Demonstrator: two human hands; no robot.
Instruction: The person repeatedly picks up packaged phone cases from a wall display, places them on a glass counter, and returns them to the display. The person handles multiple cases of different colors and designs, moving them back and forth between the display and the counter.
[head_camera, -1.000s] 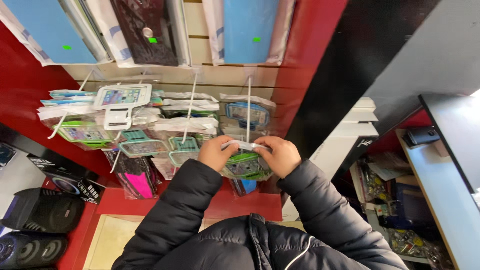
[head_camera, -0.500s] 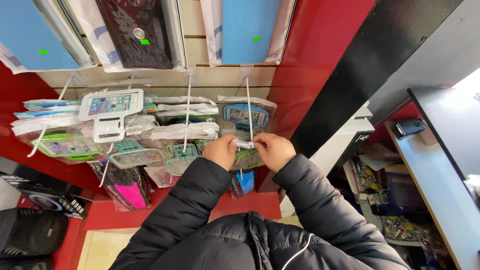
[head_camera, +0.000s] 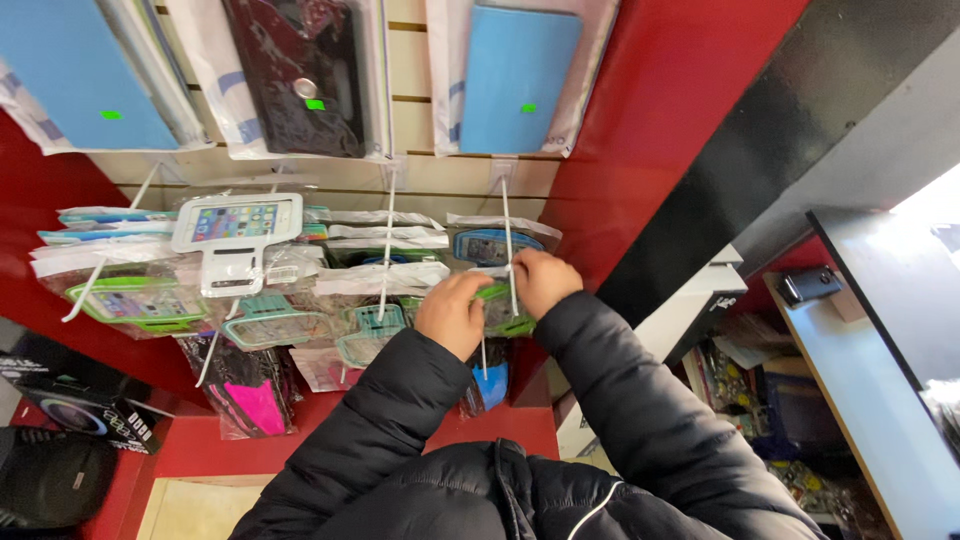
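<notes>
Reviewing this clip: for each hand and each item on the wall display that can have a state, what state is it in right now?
left hand: closed on the green-edged pouch, at the hook.
right hand: fingers pinching the same pouch at the white hook.
green-edged pouch: held between both hands, bagged.
white armband: hanging, untouched.
blue case: hanging, bagged.
black case: hanging, bagged.

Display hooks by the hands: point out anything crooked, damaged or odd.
Nothing looks damaged. The packets on the hooks overlap and hang at mixed angles. Both hands, left hand and right hand, are on a green-edged packet at the rightmost hook.
</notes>
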